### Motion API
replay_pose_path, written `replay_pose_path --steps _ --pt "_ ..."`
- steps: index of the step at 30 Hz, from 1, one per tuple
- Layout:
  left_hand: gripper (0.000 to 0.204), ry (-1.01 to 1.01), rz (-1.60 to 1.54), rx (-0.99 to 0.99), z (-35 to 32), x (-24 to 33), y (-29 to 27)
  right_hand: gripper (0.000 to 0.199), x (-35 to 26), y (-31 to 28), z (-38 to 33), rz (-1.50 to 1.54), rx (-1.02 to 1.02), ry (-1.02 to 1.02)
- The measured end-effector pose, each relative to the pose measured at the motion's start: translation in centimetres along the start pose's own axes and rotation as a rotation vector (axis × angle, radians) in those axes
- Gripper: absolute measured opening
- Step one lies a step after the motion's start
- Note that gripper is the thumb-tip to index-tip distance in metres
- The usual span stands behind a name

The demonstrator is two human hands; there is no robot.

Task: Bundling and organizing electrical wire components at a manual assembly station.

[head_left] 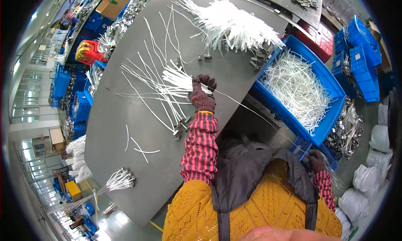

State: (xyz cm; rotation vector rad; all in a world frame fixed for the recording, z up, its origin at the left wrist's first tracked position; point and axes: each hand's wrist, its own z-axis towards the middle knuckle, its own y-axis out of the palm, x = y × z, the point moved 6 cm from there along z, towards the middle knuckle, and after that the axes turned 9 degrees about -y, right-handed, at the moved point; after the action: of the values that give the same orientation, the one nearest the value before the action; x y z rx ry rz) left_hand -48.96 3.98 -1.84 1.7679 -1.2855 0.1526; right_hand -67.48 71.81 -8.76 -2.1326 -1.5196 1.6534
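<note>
A blue crate at three o'clock is holding a heap of white strips; more blue bins are stacking up at two o'clock. The left hand, gloved, is reaching out over the grey table near centre, fist closing round a bundle of white ties fanning toward ten o'clock. The right hand is hanging low at four o'clock; I cannot tell its grip.

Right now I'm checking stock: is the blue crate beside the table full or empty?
Partly full. The blue crate holds a loose heap of white strips, with blue wall still showing above them.
</note>
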Motion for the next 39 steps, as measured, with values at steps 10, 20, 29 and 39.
replay_pose_path --steps 10,20,29,39 --pt "0.034 0.042 0.072 0.046 -1.8 2.7 -2.1 0.024 -6.6 4.9 4.0 0.066 -0.044 0.017" --pt "0.021 0.131 0.318 -0.046 -5.1 0.9 -3.2 0.056 -47.7 30.6 13.5 0.291 -0.55 -0.382" --pt "0.025 0.01 0.512 0.486 -5.0 12.0 -12.1 0.052 -57.6 41.5 21.2 -0.064 -0.342 -1.104" --pt "0.026 0.038 0.112 0.17 -5.1 12.3 -13.0 0.024 -56.0 41.7 23.3 -0.345 -0.616 -1.228"
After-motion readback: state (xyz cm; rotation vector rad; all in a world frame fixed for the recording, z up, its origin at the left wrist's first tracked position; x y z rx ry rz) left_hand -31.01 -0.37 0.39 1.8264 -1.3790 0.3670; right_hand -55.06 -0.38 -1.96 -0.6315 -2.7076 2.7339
